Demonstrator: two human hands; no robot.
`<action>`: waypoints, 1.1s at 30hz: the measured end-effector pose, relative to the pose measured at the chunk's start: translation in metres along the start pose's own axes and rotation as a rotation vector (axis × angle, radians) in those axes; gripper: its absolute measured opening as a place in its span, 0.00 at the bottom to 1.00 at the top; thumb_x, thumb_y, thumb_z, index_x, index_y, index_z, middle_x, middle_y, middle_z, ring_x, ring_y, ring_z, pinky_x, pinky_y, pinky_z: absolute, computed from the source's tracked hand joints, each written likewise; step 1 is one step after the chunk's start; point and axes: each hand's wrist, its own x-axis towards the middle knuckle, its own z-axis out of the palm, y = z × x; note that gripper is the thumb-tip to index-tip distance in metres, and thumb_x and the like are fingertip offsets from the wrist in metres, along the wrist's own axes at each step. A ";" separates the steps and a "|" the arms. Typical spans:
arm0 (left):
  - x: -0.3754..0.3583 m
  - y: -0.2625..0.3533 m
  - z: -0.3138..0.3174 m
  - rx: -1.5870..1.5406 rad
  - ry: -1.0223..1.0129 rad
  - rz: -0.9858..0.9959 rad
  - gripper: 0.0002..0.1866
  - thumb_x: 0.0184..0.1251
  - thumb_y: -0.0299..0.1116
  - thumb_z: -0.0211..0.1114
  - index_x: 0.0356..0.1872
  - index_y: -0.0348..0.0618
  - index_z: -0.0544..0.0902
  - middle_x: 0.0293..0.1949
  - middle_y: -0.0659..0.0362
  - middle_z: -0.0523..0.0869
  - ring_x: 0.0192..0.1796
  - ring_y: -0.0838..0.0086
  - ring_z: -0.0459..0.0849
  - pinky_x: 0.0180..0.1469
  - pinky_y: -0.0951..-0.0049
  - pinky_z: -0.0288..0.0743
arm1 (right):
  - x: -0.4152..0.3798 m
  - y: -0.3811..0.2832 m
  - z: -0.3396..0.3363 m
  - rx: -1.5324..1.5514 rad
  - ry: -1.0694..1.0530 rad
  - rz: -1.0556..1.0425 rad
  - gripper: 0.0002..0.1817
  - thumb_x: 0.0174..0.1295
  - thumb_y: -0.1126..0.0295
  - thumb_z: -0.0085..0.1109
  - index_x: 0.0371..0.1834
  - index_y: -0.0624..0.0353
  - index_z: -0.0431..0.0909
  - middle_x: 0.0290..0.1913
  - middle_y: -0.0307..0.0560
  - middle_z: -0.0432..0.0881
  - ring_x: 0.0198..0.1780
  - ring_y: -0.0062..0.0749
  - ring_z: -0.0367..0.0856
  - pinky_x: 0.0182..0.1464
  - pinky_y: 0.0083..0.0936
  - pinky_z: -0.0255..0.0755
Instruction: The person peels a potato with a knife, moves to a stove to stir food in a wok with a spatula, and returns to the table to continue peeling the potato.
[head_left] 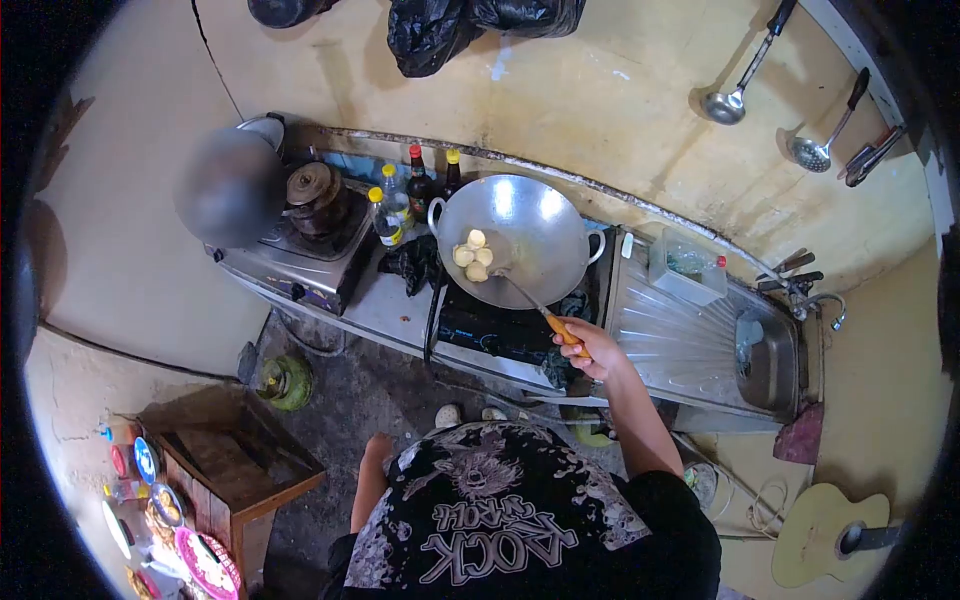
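Hands: a spatula (520,295) is gripped by its orange handle in the right hand (590,347); the left hand (378,447) hangs low, its grip unreadable | Progress: pale pieces (470,254) already lie in the wok (515,235), seemingly early in frying | Setting: steel tabletop (660,330) with burner, sauce bottles (420,185), sink (770,350); ladles (730,100) hung on a yellowed wall.

Left hand (378,445) behind torso.
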 end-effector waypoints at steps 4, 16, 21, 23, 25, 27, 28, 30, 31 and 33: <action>0.005 -0.006 0.025 -0.033 0.054 -0.010 0.14 0.56 0.32 0.57 0.44 0.43 0.82 0.48 0.49 0.82 0.54 0.58 0.78 0.53 0.61 0.75 | -0.016 0.003 0.009 -0.146 0.064 -0.074 0.19 0.70 0.69 0.43 0.63 0.54 0.61 0.35 0.42 0.70 0.21 0.14 0.62 0.14 0.07 0.54; 0.015 -0.025 0.051 -0.048 0.440 0.151 0.11 0.56 0.34 0.60 0.37 0.41 0.83 0.42 0.51 0.84 0.47 0.60 0.83 0.47 0.62 0.77 | -0.058 0.034 0.038 -0.676 0.243 -0.173 0.21 0.69 0.68 0.45 0.65 0.50 0.59 0.33 0.39 0.70 0.21 0.15 0.64 0.16 0.13 0.56; 0.009 -0.032 0.024 0.068 0.481 0.352 0.15 0.59 0.36 0.57 0.46 0.42 0.80 0.44 0.54 0.84 0.48 0.60 0.82 0.46 0.61 0.77 | -0.025 0.075 0.003 -1.307 0.378 -0.621 0.23 0.66 0.71 0.45 0.65 0.55 0.60 0.44 0.55 0.77 0.39 0.43 0.78 0.41 0.32 0.72; 0.020 -0.018 0.038 -0.020 0.291 0.146 0.14 0.55 0.36 0.60 0.42 0.42 0.81 0.44 0.53 0.84 0.49 0.60 0.82 0.48 0.61 0.77 | -0.023 0.074 0.014 -1.365 0.435 -0.702 0.23 0.65 0.73 0.45 0.65 0.57 0.60 0.51 0.62 0.75 0.49 0.54 0.76 0.51 0.37 0.70; 0.030 -0.016 0.050 -0.074 0.185 0.036 0.14 0.50 0.36 0.64 0.38 0.41 0.83 0.43 0.52 0.84 0.50 0.60 0.82 0.49 0.61 0.77 | -0.019 0.071 0.019 -1.339 0.481 -0.695 0.24 0.63 0.74 0.46 0.65 0.58 0.60 0.56 0.67 0.71 0.57 0.61 0.70 0.58 0.40 0.65; 0.036 -0.011 0.051 -0.042 0.158 0.032 0.14 0.48 0.36 0.65 0.36 0.41 0.84 0.43 0.52 0.84 0.50 0.60 0.82 0.50 0.61 0.77 | -0.020 0.065 0.021 -1.380 0.501 -0.640 0.25 0.63 0.74 0.46 0.65 0.57 0.60 0.55 0.66 0.72 0.55 0.61 0.72 0.55 0.42 0.67; 0.036 -0.011 0.051 0.001 0.170 0.060 0.14 0.49 0.36 0.64 0.36 0.41 0.83 0.43 0.52 0.84 0.50 0.60 0.82 0.50 0.61 0.77 | -0.022 0.061 0.022 -1.400 0.509 -0.614 0.25 0.63 0.74 0.47 0.65 0.56 0.60 0.55 0.66 0.72 0.53 0.61 0.72 0.54 0.43 0.67; 0.036 -0.013 0.052 0.084 0.192 0.116 0.13 0.49 0.35 0.64 0.36 0.40 0.83 0.43 0.53 0.84 0.50 0.60 0.82 0.50 0.61 0.77 | -0.036 0.057 0.025 -1.430 0.481 -0.585 0.26 0.63 0.73 0.47 0.66 0.56 0.59 0.53 0.66 0.72 0.52 0.61 0.73 0.52 0.44 0.68; 0.031 -0.015 0.050 0.012 0.176 0.056 0.14 0.52 0.36 0.62 0.40 0.42 0.82 0.45 0.53 0.84 0.50 0.60 0.82 0.50 0.61 0.76 | -0.045 0.056 0.028 -1.445 0.468 -0.569 0.26 0.63 0.73 0.48 0.66 0.56 0.59 0.52 0.66 0.73 0.51 0.61 0.73 0.52 0.44 0.68; 0.021 -0.025 0.052 -0.135 0.146 -0.062 0.17 0.58 0.37 0.58 0.48 0.45 0.80 0.48 0.53 0.83 0.50 0.59 0.81 0.52 0.61 0.74 | -0.061 0.052 0.035 -1.488 0.470 -0.495 0.26 0.63 0.73 0.48 0.66 0.56 0.59 0.50 0.65 0.73 0.49 0.61 0.73 0.51 0.45 0.68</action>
